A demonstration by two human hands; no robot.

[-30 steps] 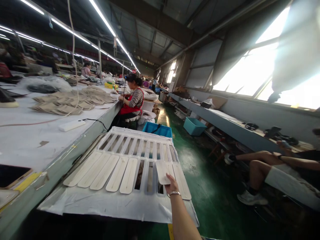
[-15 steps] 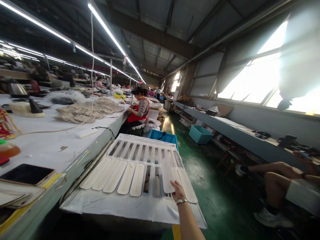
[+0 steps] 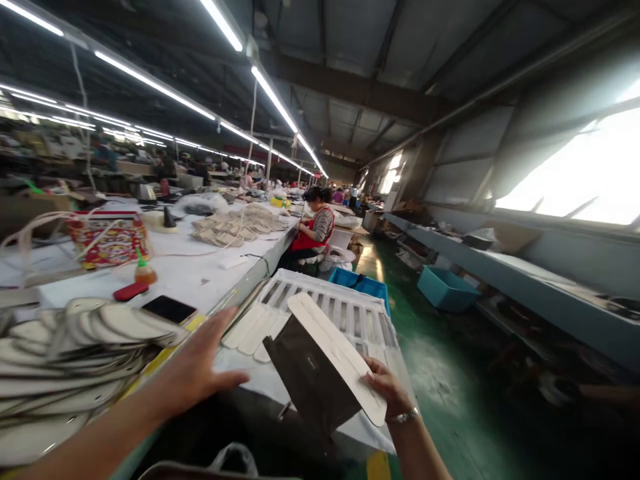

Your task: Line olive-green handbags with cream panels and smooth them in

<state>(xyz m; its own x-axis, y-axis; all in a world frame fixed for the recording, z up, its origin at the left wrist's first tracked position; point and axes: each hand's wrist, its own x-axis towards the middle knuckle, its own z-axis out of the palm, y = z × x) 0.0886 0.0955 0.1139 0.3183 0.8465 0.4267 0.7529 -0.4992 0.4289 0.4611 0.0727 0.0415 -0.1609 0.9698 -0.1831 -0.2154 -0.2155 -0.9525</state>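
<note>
My right hand [image 3: 384,393] grips one end of a long cream insole piece [image 3: 335,353] with a dark brown flap hanging from it, lifted and tilted above the white slotted tray [image 3: 350,313]. Several cream pieces still lie side by side on the tray's near left part [image 3: 250,327]. My left hand [image 3: 197,367] reaches forward open, fingers spread, over the edge of the long white worktable [image 3: 200,280], beside a heap of cream insoles [image 3: 75,347]. It holds nothing.
A phone [image 3: 169,309], a red case [image 3: 130,291], a small bottle [image 3: 144,272] and a patterned bag [image 3: 107,239] lie on the table. A seated person in a red apron [image 3: 315,230] works further along. Blue bins [image 3: 443,288] stand on the green floor; a shelf runs along the right wall.
My right hand has lifted the cream piece off the tray and drawn it toward me. My left hand has come into view. The view has swung left, showing the insole heap.
</note>
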